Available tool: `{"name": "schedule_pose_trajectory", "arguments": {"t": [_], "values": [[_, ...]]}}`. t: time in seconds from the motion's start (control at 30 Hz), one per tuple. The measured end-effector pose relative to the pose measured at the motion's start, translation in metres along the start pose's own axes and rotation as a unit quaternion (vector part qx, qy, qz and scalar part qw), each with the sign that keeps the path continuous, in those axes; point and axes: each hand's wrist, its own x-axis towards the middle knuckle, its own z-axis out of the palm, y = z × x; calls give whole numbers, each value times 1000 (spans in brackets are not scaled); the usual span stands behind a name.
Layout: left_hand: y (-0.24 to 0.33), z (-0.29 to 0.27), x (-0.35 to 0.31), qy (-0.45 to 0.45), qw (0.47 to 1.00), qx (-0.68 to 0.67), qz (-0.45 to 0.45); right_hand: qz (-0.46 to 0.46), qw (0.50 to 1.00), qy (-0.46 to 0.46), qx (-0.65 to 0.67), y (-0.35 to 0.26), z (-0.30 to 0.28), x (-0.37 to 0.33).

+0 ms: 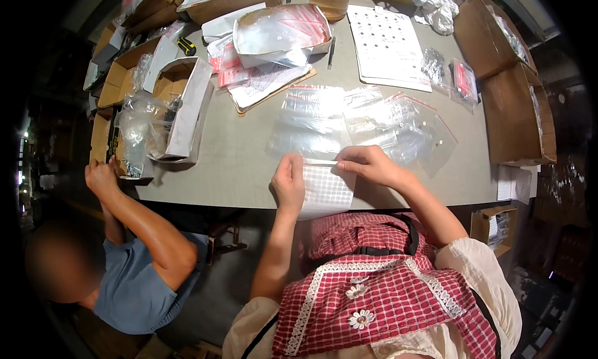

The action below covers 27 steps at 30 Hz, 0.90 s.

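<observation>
Where the near edge of the grey tabletop (249, 166) meets the lap, white dotted sheet (325, 191) held flat, half overhanging. Left hand (288, 183) pressing its left margin, grip closed on the paper. Right hand (369, 164) pinching the top right corner, fingertips pressed together. Long axis of sheet running away from body, between both hands, equally near. Just beyond, heap of clear zip bags (367, 119). Farther, printed sheet (386, 44), cardboard boxes (514, 110). At left, co-worker's hand (101, 177) on a box.

White dotted sheet (325, 191) flat, overhanging table edge, apparently stickers.
</observation>
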Motion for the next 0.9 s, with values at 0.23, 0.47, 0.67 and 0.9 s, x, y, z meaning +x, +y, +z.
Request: {"name": "schedule_pose_trajectory", "arguments": {"t": [0.23, 0.47, 0.67, 0.9], "values": [[24, -4, 1, -25, 996, -17, 87, 15, 993, 107, -49, -1, 11, -14], [58, 11, 0, -114, 962, 95, 230, -124, 968, 167, -144, -2, 21, -21], [49, 15, 0, -118, 966, 97, 209, -224, 931, 156, -244, -6, 14, -16], [45, 9, 2, -103, 972, 86, 190, -233, 924, 126, -276, -12, 16, 0]]}}
